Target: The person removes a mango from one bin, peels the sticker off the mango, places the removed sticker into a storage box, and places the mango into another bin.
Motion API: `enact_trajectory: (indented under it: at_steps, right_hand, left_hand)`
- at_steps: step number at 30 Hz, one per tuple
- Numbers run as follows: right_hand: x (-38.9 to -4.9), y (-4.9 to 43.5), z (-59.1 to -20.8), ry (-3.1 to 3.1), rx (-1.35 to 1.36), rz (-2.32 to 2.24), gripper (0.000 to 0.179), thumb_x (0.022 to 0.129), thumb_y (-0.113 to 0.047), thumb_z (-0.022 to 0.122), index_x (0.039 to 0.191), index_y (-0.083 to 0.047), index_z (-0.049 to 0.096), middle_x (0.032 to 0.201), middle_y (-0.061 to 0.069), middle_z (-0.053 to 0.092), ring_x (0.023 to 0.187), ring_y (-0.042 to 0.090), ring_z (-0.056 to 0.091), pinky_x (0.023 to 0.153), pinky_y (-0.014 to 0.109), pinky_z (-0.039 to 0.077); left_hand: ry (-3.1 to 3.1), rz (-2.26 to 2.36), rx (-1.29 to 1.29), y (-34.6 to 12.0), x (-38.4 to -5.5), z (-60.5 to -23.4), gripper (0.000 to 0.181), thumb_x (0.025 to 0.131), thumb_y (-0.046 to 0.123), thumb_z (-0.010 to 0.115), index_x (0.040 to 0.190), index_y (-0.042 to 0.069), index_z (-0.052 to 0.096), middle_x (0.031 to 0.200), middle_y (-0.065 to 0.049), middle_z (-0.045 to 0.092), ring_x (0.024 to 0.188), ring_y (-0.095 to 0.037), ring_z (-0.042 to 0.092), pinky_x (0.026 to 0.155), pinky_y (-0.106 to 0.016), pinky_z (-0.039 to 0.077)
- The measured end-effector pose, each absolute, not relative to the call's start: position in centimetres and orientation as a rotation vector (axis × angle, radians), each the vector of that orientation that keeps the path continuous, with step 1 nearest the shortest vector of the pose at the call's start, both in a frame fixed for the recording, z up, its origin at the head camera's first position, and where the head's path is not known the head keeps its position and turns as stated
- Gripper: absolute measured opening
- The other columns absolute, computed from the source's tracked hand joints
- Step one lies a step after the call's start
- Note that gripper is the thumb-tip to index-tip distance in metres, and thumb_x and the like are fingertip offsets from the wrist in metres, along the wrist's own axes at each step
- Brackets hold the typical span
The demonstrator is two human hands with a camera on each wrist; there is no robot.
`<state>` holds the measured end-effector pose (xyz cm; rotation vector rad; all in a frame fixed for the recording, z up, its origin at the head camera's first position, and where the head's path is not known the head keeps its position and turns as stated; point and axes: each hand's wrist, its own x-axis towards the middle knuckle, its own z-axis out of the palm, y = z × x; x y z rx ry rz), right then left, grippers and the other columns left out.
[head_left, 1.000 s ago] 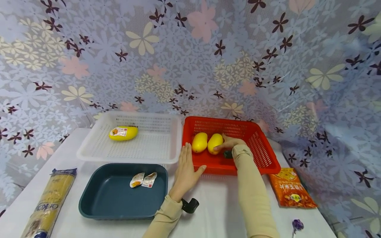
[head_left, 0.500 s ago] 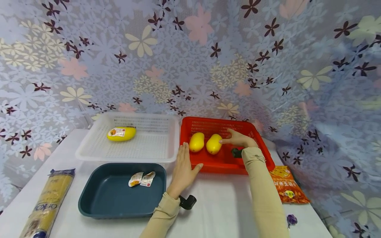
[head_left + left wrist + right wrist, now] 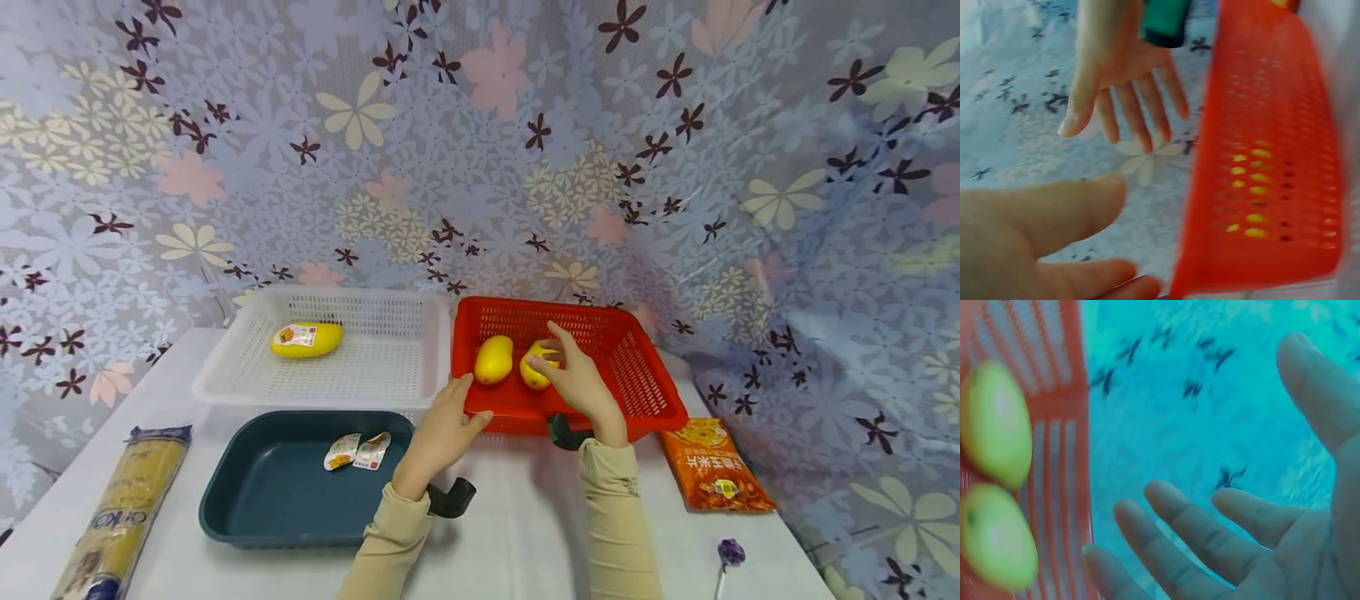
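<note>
Two yellow fruits in red basket | left hand: spread | right hand: spread nearby

Soft, even light overall, but blurry wrist views (the right one cyan-tinged).

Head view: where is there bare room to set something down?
Bare: the table between the left sleeve and right sleeve, before the red basket; the right side of the white basket; the left side of the dark tray. Crowded: the red basket's left side, with two yellow fruits, one partly behind the right hand.
</note>
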<state>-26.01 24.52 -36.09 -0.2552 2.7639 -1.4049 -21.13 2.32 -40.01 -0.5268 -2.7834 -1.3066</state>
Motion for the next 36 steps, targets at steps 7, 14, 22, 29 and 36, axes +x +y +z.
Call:
enact_trajectory:
  at_steps: [7, 14, 22, 29, 36]
  right_hand:
    - [-23.8, 19.5, -37.5, 2.750, -0.421, -1.596, 0.072, 0.095, -0.033, 0.060, 0.154, -0.013, 0.024, 0.144, 0.018, 0.049, 0.131, 0.038, 0.048, 0.107, 0.054, 0.041]
    - [-23.3, 15.0, -37.5, 2.761, -0.544, -1.804, 0.065, 0.095, -0.029, 0.062, 0.149, -0.010, 0.032, 0.142, 0.018, 0.051, 0.131, 0.034, 0.049, 0.107, 0.053, 0.042]
    - [-23.2, 10.9, -39.4, 2.958, -0.593, -1.715, 0.077, 0.092, -0.045, 0.061, 0.151, -0.007, 0.031, 0.151, 0.017, 0.040, 0.138, 0.035, 0.041, 0.112, 0.056, 0.034]
    - [-23.5, 8.9, -41.0, 3.165, -0.651, -1.322, 0.086, 0.089, -0.051, 0.062, 0.151, -0.002, 0.028, 0.155, 0.018, 0.035, 0.143, 0.035, 0.034, 0.118, 0.053, 0.026]
    - [-23.6, 8.4, -41.9, 3.334, -0.562, -0.927, 0.092, 0.087, -0.058, 0.060, 0.151, -0.001, 0.028, 0.156, 0.014, 0.034, 0.145, 0.029, 0.033, 0.119, 0.048, 0.025]
  left_hand:
    - [-2.812, -1.430, -0.535, 0.2, -20.4, -38.5, 0.054, 0.097, 0.028, 0.057, 0.141, -0.001, 0.046, 0.141, -0.020, 0.052, 0.129, -0.037, 0.051, 0.107, -0.054, 0.041]
    - [-2.785, -1.478, -0.362, -1.7, -20.2, -37.1, 0.043, 0.098, 0.027, 0.055, 0.135, 0.004, 0.056, 0.127, -0.016, 0.065, 0.108, -0.033, 0.066, 0.091, -0.049, 0.053]
    - [-2.714, -1.314, -0.041, -5.3, -18.9, -36.2, 0.041, 0.100, 0.028, 0.053, 0.136, 0.008, 0.056, 0.126, -0.014, 0.066, 0.110, -0.033, 0.065, 0.088, -0.051, 0.053]
    - [-2.568, -1.340, 0.059, -8.1, -17.7, -35.4, 0.041, 0.102, 0.030, 0.049, 0.137, 0.009, 0.055, 0.129, -0.016, 0.063, 0.113, -0.034, 0.063, 0.092, -0.051, 0.050]
    - [-2.529, -1.402, 0.122, -10.3, -16.7, -34.8, 0.043, 0.102, 0.031, 0.049, 0.138, 0.009, 0.053, 0.134, -0.016, 0.060, 0.121, -0.033, 0.057, 0.099, -0.050, 0.048]
